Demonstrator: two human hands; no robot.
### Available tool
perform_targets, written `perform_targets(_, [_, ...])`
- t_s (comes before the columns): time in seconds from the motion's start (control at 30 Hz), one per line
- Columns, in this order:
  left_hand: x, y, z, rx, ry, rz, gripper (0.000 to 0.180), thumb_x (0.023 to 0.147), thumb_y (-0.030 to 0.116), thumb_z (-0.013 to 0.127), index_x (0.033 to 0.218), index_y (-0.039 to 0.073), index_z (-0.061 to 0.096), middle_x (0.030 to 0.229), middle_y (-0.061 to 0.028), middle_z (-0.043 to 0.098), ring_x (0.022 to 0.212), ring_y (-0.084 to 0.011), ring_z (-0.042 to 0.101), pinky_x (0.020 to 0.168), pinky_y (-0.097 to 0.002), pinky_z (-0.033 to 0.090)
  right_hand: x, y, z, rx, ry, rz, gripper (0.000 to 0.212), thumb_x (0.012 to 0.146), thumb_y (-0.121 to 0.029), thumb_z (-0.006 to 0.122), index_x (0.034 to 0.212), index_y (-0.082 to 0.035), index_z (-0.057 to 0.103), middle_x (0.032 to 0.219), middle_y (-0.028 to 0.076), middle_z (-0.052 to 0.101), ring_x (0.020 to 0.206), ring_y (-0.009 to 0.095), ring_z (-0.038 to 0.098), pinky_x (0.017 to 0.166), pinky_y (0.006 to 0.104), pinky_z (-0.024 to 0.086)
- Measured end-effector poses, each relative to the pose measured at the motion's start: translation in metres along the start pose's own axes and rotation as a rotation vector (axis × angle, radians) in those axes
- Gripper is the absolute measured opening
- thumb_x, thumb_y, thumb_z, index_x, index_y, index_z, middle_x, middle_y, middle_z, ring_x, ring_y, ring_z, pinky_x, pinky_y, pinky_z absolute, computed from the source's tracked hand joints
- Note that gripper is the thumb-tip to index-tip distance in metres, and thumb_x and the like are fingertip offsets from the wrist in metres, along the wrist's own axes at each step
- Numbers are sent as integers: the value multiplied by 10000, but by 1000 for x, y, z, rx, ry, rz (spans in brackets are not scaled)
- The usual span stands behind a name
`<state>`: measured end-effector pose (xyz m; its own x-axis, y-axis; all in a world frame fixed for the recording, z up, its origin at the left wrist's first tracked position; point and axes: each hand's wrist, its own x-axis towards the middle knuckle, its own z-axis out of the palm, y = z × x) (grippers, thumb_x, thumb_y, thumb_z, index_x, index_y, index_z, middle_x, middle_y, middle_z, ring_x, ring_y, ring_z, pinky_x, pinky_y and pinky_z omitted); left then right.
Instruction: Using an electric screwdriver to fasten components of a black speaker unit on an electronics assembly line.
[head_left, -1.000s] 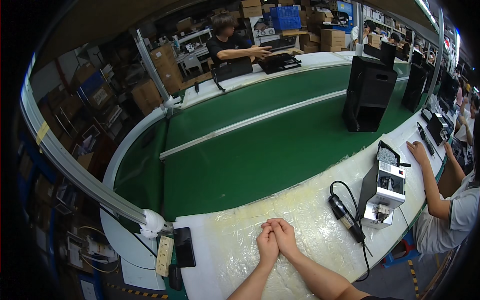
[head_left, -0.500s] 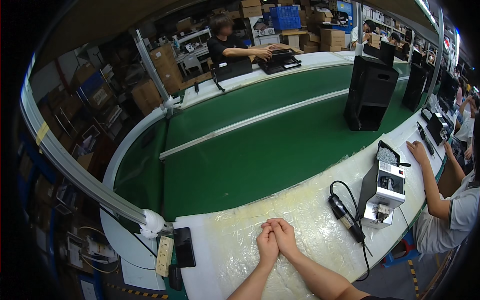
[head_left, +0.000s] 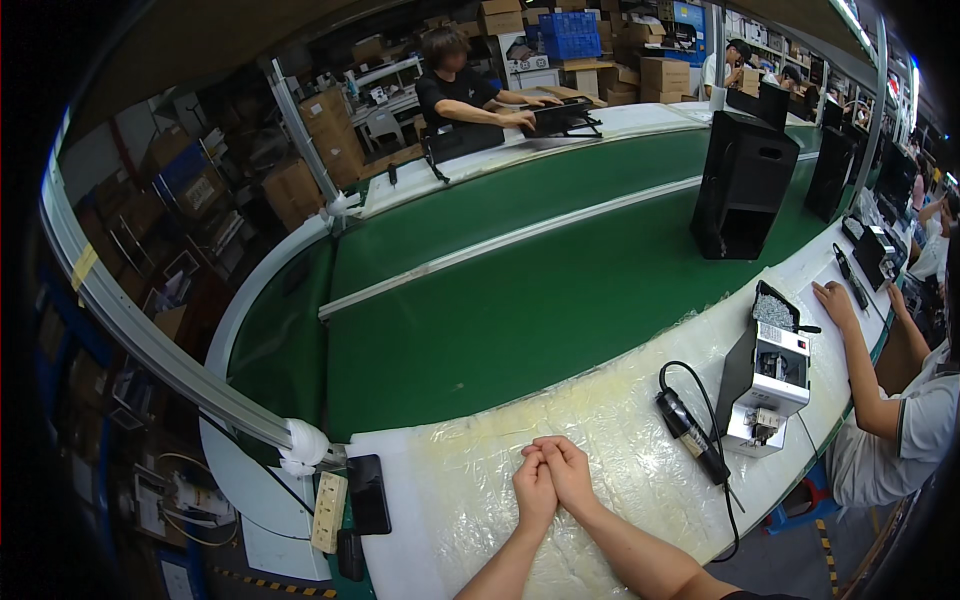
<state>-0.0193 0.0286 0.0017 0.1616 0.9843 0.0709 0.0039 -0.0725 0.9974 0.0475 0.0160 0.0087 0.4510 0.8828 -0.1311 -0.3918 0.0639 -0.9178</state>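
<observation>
My left hand (head_left: 535, 492) and my right hand (head_left: 570, 476) rest together on the plastic-covered white worktop (head_left: 470, 500). Both have curled fingers pressed against each other, and nothing shows between them. To their right lies a black corded electric screwdriver (head_left: 692, 437), apart from my hands. Beyond it stands a small white and black screw feeder machine (head_left: 765, 390), with a black scoop (head_left: 773, 310) of small silvery pieces behind it. A dark phone (head_left: 369, 495) lies at the left end of the worktop.
A green conveyor belt (head_left: 480, 340) runs past the worktop, carrying tall black cabinets (head_left: 743, 185). A beige power strip (head_left: 328, 512) sits beside a metal post (head_left: 180, 350). One co-worker (head_left: 460, 95) works across the belt; another person's arm (head_left: 860, 350) rests at the right.
My hands stay still. Across the belt, the co-worker has tilted up the black panel and shifted their hands on it.
</observation>
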Motion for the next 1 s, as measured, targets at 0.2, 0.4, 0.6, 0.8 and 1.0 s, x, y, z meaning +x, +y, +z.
perform_targets(0.2, [0,-2,0,-17,3,-8,160,926,38,505,841,-11,631,693,-102,635,652,-123,569,593,-297,460,-1,-4,2,-20,8,-11,199,1011,-81,480,1038,58,619,971,146,710,893,178,665,832,293,542])
perform_targets(0.4, [0,-4,0,-29,1,-10,160,924,41,507,843,-12,635,695,-96,637,654,-118,567,593,-294,459,0,-2,1,-8,12,-14,197,1008,-83,487,1031,57,623,968,144,710,890,173,663,829,289,541])
perform_targets(0.6, [1,-3,0,-9,0,-11,161,926,44,509,846,-11,637,702,-97,645,658,-122,573,598,-297,464,0,-2,1,-16,8,-20,196,1008,-82,485,1029,56,624,971,143,709,894,173,662,833,290,539])
perform_targets(0.8, [0,-1,0,-15,3,-11,160,929,45,510,849,-8,638,712,-101,649,665,-126,578,607,-297,467,0,-3,2,-8,6,-16,194,1008,-82,487,1032,56,622,972,144,708,896,174,662,836,291,539])
perform_targets(1.0, [0,-2,0,-7,0,-12,160,929,42,508,846,-9,635,711,-103,646,666,-127,578,608,-298,467,1,1,0,-7,6,-20,193,1009,-81,489,1033,56,622,971,143,708,896,176,662,832,293,541])
